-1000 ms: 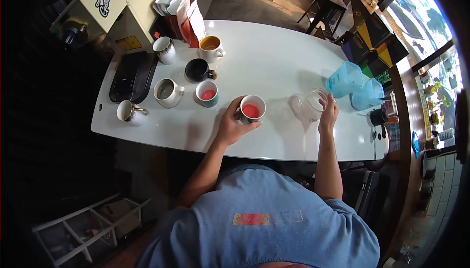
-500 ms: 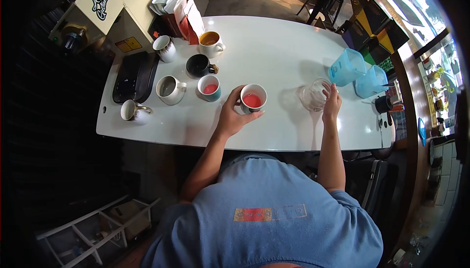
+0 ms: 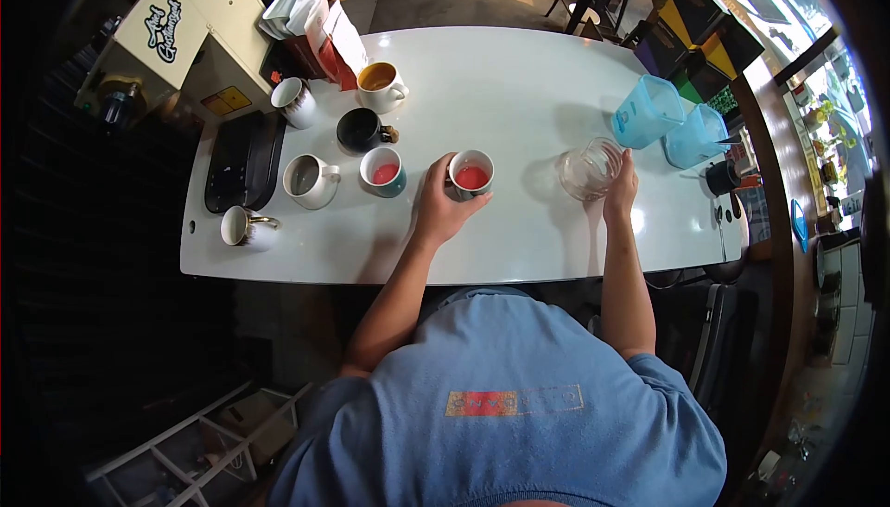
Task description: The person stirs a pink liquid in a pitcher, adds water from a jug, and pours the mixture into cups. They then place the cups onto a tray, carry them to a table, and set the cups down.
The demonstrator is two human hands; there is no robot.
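Note:
My left hand (image 3: pixel 441 209) is wrapped round a cup (image 3: pixel 471 194) with a white inside and red liquid at its bottom. Over to the right, my right hand (image 3: pixel 621 190) grips the near right side of a clear glass jug (image 3: pixel 582 173), which looks empty; the fingers are partly hidden behind it. Just left of my left hand stands a teal cup (image 3: pixel 386 184) that also holds a little red liquid. Beyond that sits a black cup (image 3: pixel 356 131) with a brown handle, and a white mug (image 3: pixel 316 190) is further left.
A white mug with a yellow-brown inside (image 3: pixel 390 99), more mugs and a black flat device (image 3: pixel 243 166) are at the left. Paper bags (image 3: pixel 324 34) stand behind. Blue plastic pitchers (image 3: pixel 646 113), a small black container (image 3: pixel 721 178) and a spoon (image 3: pixel 722 234) are at the right edge.
The whole view has shifted slightly. My left hand's cup looks a little smaller, as if lower towards the table. Both hands keep their holds, and the jug stays in nearly the same place.

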